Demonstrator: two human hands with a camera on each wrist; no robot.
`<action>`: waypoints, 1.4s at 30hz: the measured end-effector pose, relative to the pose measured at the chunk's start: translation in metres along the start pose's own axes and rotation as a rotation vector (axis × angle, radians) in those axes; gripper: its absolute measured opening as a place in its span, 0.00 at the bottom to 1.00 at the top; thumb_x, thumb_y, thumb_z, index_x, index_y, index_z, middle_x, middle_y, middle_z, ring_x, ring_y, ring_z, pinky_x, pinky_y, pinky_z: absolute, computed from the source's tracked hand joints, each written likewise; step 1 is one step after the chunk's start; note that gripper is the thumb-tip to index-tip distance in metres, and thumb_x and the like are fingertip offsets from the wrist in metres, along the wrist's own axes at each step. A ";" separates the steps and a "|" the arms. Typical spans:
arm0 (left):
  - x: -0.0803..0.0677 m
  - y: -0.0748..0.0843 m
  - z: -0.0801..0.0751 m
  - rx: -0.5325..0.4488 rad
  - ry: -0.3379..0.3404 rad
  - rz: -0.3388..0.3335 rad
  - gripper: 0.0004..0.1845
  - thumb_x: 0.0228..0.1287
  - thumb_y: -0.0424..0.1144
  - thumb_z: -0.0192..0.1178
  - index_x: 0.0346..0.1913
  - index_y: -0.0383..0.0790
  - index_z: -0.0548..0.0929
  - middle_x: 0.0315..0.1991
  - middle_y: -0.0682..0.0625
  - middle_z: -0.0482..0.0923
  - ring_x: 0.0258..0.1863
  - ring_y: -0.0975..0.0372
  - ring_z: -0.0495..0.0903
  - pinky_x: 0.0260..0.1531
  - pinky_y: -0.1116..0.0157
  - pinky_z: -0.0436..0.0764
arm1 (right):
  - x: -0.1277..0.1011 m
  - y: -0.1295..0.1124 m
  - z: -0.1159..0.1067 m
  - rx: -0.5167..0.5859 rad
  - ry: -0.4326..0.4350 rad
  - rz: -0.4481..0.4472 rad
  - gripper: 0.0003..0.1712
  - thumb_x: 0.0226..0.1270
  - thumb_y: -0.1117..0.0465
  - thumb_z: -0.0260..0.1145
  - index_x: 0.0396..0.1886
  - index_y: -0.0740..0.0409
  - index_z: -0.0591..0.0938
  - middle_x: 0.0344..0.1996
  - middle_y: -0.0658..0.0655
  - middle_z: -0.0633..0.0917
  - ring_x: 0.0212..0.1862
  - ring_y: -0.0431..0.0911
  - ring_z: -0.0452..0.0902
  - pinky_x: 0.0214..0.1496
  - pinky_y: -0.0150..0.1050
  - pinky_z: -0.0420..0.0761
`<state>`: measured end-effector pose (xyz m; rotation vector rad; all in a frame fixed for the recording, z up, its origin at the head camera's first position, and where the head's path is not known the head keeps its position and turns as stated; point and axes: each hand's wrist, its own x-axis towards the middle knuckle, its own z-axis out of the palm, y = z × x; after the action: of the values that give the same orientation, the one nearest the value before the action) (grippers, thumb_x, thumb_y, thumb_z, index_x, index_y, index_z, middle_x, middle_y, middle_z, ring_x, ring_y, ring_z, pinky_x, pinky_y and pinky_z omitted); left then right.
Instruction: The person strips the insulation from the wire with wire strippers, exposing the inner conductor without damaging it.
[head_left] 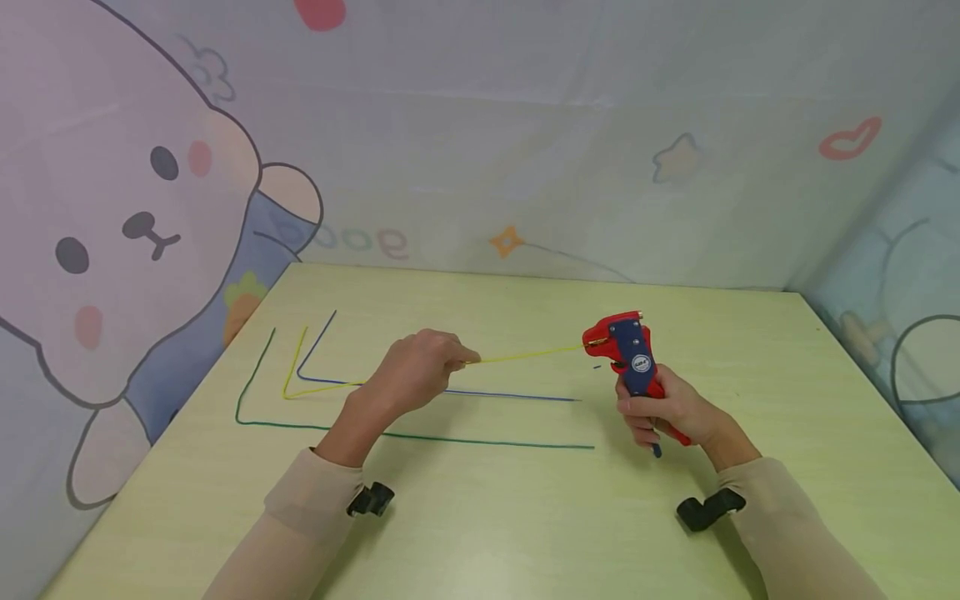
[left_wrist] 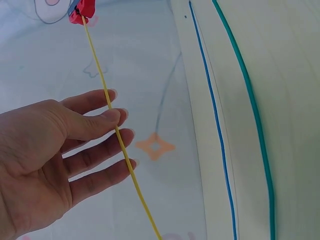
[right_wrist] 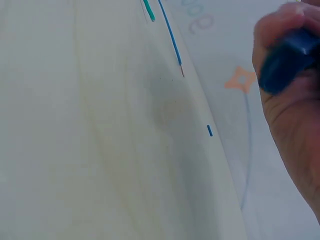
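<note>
My left hand pinches a yellow wire between thumb and fingers, above the table. From there the wire runs right, its end at the jaws of a red and blue wire stripper. My right hand grips the stripper by its handles, fingers wrapped round them; in the right wrist view only a blurred dark blue handle end shows. Whether the jaws are clamped on the wire cannot be told. The yellow wire's other end lies bent on the table at the left.
On the table lie a blue wire with a bare copper tip and a green wire. A short blue piece of insulation lies near the stripper. Behind the table hangs a printed cloth.
</note>
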<state>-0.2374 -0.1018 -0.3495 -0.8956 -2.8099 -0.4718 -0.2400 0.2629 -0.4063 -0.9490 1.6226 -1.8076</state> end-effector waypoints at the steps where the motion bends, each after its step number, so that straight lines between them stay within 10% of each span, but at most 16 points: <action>1: 0.000 0.000 0.000 -0.004 -0.003 -0.003 0.18 0.58 0.27 0.57 0.45 0.53 0.84 0.38 0.58 0.80 0.39 0.64 0.78 0.21 0.71 0.70 | 0.000 0.000 0.000 -0.006 0.003 0.003 0.03 0.67 0.75 0.44 0.33 0.68 0.64 0.15 0.63 0.65 0.13 0.58 0.59 0.14 0.47 0.71; 42: 0.003 -0.005 0.006 -0.031 -0.089 -0.081 0.17 0.56 0.27 0.59 0.44 0.51 0.85 0.39 0.58 0.81 0.36 0.66 0.77 0.23 0.71 0.72 | -0.013 -0.001 -0.018 0.147 0.024 -0.027 0.03 0.66 0.76 0.42 0.38 0.74 0.62 0.20 0.65 0.67 0.18 0.58 0.65 0.24 0.45 0.77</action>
<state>-0.2433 -0.1021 -0.3553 -0.8315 -2.9366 -0.4999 -0.2463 0.2844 -0.4075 -0.8899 1.4749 -1.9340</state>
